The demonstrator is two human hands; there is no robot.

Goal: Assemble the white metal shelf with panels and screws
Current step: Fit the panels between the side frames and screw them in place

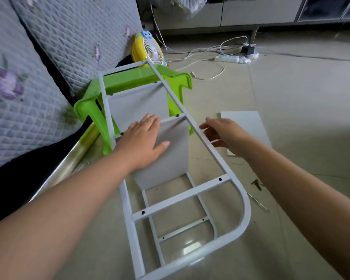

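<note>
The white metal shelf frame lies on its side on the floor, its far end propped on a green stool. Two grey-white panels stand between its side frames: a nearer panel and a farther panel. My left hand lies flat with straight fingers on the nearer panel's face. Just right of the frame's upper rail, my right hand hovers with its fingers loosely spread, holding nothing. A loose panel lies flat on the floor behind my right hand. Screws and a small tool lie on the floor to the right.
A green plastic stool and a yellow fan stand beyond the frame. A quilted sofa runs along the left, with a shiny roll at its foot. White cables and a power strip lie on the tiled floor behind.
</note>
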